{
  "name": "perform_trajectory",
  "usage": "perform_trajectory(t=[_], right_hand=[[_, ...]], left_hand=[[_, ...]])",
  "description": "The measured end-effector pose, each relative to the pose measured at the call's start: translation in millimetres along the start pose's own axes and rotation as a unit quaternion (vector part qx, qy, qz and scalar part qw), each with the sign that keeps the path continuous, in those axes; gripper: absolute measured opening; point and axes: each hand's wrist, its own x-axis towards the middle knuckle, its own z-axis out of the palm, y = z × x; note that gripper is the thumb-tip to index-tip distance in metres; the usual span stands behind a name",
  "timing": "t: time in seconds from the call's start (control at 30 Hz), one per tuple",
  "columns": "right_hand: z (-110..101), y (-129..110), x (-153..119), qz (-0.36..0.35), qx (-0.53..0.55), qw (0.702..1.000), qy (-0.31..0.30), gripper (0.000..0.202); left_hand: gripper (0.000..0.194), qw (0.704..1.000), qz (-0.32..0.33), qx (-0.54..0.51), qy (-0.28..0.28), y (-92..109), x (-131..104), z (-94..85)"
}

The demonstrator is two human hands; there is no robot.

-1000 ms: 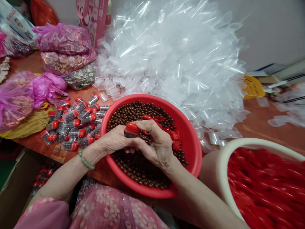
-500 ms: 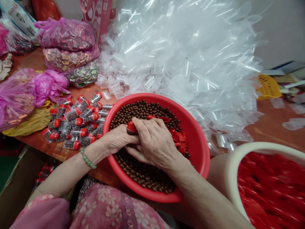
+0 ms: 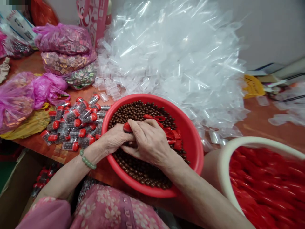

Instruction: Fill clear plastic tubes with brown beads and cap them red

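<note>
A red basin (image 3: 199,143) holds many brown round balls (image 3: 133,111) and several loose red caps (image 3: 172,135) at its right side. Over the balls, my left hand (image 3: 116,138) and my right hand (image 3: 150,141) are pressed together. A small red-capped piece (image 3: 127,127) shows between them; my left fingers wrap round it and my right thumb and fingers close over it. The rest of that piece is hidden by the fingers. Left of the basin lies a pile of filled clear containers with red caps (image 3: 75,123).
Behind the basin rises a large heap of clear plastic containers (image 3: 171,57). A cream tub (image 3: 224,168) of red parts stands at the right. Pink bags (image 3: 64,39) sit at the back left, with an open cardboard box (image 3: 14,187) below the table edge.
The whole view has shifted slightly, so the basin, tub and heap appear a little further left. Both hands remain closed together around the red-capped piece.
</note>
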Motion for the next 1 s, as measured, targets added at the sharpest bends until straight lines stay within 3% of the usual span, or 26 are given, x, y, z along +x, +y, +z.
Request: perform_trajectory(t=[0.1,0.17,0.27,0.33,0.4,0.47,0.53,0.6,0.63,0.7,0.8,0.9,1.0], right_hand=[[-17.8,12.2,-2.6,0.044,0.09,0.993,-0.063,0.077],[-28.0,27.6,-10.0,0.111,0.121,0.983,-0.082,0.075],[-37.7,52.5,-22.2,0.18,0.123,0.97,-0.103,0.043],[-41.8,64.8,-25.4,0.186,0.131,0.969,-0.097,0.031],[-45.2,73.0,-23.1,0.182,0.133,0.972,-0.071,0.027],[-47.9,80.3,-16.4,0.187,0.124,0.973,-0.048,0.024],[-48.2,91.6,-7.3,0.207,0.113,0.971,-0.042,0.023],[-44.3,110.5,2.4,0.241,0.102,0.964,-0.052,0.026],[-40.4,123.0,7.1,0.262,0.097,0.958,-0.061,0.029],[-29.3,151.7,15.8,0.313,0.083,0.942,-0.083,0.034],[-10.6,191.5,27.8,0.362,0.097,0.915,-0.151,0.055],[1.9,211.4,41.1,0.378,0.135,0.896,-0.188,0.081],[7.8,210.3,55.6,0.409,0.195,0.866,-0.213,0.096]], left_hand=[[0.028,0.987,0.079,0.134,0.044,14.4,-16.6,-1.8],[0.025,0.946,0.133,0.273,0.114,25.9,-31.8,-13.4],[0.026,0.83,0.133,0.472,0.265,37.4,-51.8,-48.6],[0.03,0.722,0.102,0.582,0.36,39.8,-57.8,-76.3],[0.036,0.637,0.11,0.66,0.384,41.1,-55.2,-98.6],[0.04,0.601,0.141,0.686,0.387,45.0,-43.3,-110.3],[0.04,0.615,0.17,0.675,0.37,53.4,-22.8,-111.8],[0.039,0.649,0.171,0.668,0.322,65.4,3.8,-107.5],[0.039,0.652,0.156,0.683,0.29,71.8,18.0,-104.9],[0.04,0.628,0.09,0.734,0.243,82.8,45.6,-100.9],[0.051,0.595,0.006,0.77,0.228,89.2,78.9,-100.3],[0.079,0.64,-0.022,0.741,0.2,82.6,103.9,-106.6],[0.1,0.679,-0.024,0.71,0.186,71.0,126.7,-114.2]])
